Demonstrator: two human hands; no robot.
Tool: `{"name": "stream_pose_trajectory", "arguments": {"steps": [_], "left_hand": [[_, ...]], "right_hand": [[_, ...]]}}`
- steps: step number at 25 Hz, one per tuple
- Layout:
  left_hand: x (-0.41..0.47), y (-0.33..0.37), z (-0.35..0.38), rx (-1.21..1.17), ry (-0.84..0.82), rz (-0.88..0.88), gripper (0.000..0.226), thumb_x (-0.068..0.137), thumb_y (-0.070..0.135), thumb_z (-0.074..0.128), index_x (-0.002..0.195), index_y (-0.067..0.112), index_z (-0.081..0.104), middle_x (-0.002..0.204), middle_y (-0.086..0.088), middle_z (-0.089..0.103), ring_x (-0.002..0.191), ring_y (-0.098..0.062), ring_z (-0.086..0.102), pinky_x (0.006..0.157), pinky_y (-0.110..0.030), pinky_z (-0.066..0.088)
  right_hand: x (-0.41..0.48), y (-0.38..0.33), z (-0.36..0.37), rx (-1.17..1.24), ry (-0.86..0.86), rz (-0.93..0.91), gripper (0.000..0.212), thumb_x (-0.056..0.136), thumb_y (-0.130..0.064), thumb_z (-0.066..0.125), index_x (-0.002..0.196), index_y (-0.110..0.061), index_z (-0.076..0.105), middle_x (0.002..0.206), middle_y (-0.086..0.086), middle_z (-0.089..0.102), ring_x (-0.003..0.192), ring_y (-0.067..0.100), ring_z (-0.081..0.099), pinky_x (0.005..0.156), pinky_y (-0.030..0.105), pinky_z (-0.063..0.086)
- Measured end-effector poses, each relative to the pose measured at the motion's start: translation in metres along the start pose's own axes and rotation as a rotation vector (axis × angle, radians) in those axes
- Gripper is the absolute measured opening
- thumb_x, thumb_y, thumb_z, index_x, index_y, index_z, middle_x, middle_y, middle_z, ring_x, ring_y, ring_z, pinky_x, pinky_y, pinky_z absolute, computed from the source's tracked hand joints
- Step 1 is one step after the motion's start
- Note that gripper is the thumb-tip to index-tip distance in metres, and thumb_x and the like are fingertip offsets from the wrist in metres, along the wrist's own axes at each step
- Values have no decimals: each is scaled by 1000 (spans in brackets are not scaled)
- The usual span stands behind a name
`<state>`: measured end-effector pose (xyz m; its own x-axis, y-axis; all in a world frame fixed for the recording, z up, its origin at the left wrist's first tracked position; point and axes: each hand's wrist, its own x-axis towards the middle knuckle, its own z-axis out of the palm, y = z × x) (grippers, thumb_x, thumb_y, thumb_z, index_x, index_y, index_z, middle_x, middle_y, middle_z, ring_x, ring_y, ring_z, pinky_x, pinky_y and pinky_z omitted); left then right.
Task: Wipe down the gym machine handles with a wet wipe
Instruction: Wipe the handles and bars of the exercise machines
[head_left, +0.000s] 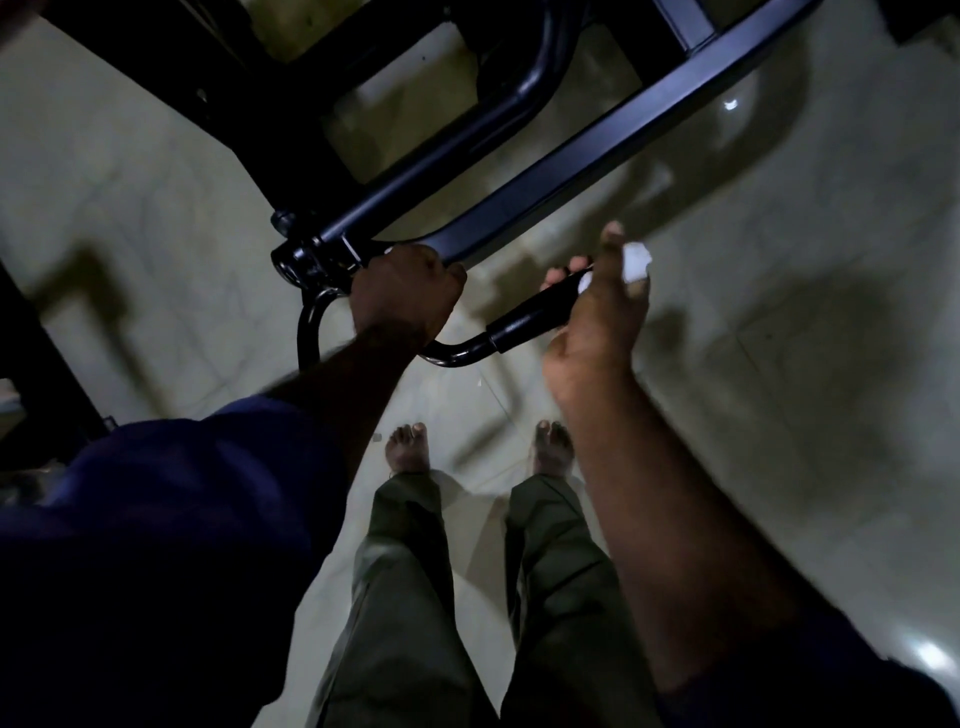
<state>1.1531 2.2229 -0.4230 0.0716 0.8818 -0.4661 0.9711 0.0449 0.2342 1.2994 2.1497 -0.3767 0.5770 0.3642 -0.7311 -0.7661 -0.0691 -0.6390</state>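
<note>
Glossy black handle runs 8 to 2 o'clock; right hand clasps it through crumpled white wipe; left hand grips frame.

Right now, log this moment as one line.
left hand: grips bar | right hand: holds wipe round handle | stage: wiping handle

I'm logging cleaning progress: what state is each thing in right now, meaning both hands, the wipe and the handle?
left hand: curled round the end of the machine arm, holding it.
right hand: wrapped round the grip, wipe in its fingers.
wet wipe: bunched up at the grip's end.
grip: far end covered by the right hand.
</note>
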Motion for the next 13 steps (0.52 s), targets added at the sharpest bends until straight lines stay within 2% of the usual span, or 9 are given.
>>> {"name": "stream_pose_trajectory", "arguments": {"steps": [1,3,4,5,7,8,10,13], "left_hand": [[-1,2,0,-1,6,5,50,90,58,50,92,15,75,94,-8,76,95,-35,70,85,-38,55],[0,1,0,-82,29,-22,62,87,66,41,85,16,76,88,-5,78,95,-33,72,90,-41,56],[0,-1,0,-156,30,-49,63,88,67,38,79,17,76,85,-3,78,94,-32,73,91,-42,56],[0,-3,1,-229,36,-70,63,90,66,37,72,19,75,80,-2,78,91,-30,73,90,-42,56],[-3,-5,2,-318,78,-45,64,97,62,37,60,22,69,69,1,75,83,-26,74,87,-41,56],[-4,-7,3,-347,95,-24,65,100,60,36,56,23,67,64,2,73,78,-25,74,86,-41,56],[-1,-10,5,-364,121,14,65,103,57,35,54,26,63,61,5,71,74,-23,74,84,-41,56],[3,-14,5,-324,119,27,69,101,65,29,56,27,63,64,4,72,74,-22,74,81,-40,58]], "right_hand": [[-7,8,1,-27,-12,59,9,102,-23,62,106,-18,57,67,-2,58,56,17,60,60,30,52],[-42,43,-4,-159,-48,217,14,99,-25,68,107,-16,60,81,1,69,72,20,69,69,36,56],[-61,60,-3,-232,-63,275,16,97,-28,71,103,-14,64,87,4,73,81,21,70,78,39,56],[-73,66,-2,-241,-90,308,16,95,-28,72,92,-13,67,85,6,74,82,20,70,83,40,56],[-56,47,8,-145,-79,352,29,92,-23,76,69,-14,60,62,2,66,63,16,63,74,36,53],[-33,29,9,-57,-52,347,35,90,-23,78,65,-17,54,56,-2,57,53,14,55,66,33,50],[1,-5,10,99,-68,283,41,89,-24,78,63,-23,46,55,-6,44,46,10,42,56,27,41],[-9,8,4,80,-87,257,40,88,-27,80,65,-25,48,57,-7,42,48,9,40,58,26,42]]}}
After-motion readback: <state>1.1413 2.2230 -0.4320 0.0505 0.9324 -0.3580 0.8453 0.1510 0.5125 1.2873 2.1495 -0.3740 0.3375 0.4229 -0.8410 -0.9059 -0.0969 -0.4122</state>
